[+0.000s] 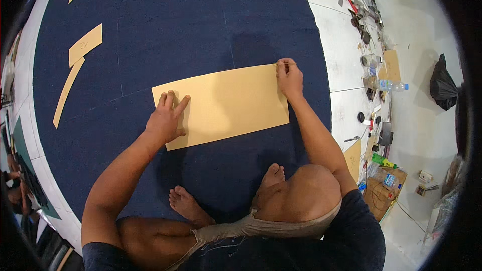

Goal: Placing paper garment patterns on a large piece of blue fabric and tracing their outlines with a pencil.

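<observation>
A large tan cardboard pattern piece (231,103), roughly rectangular, lies flat on dark blue fabric (170,30) spread over the floor. My left hand (168,115) rests on the piece's left end with its fingers spread. At the upper right corner, my right hand (289,76) has its fingers bent together in a pinch. Whatever those fingers hold, if anything, is too small to make out. Faint chalk lines run over the fabric, one leading up to the piece's left edge and another above its top edge.
Smaller tan pattern pieces (86,45) lie on the fabric at the left, with a narrow strip (68,93) beside them. Along the right wall are tools, a plastic bottle (392,85), a cardboard box (384,190) and a black bag (443,84). My bare feet are on the fabric.
</observation>
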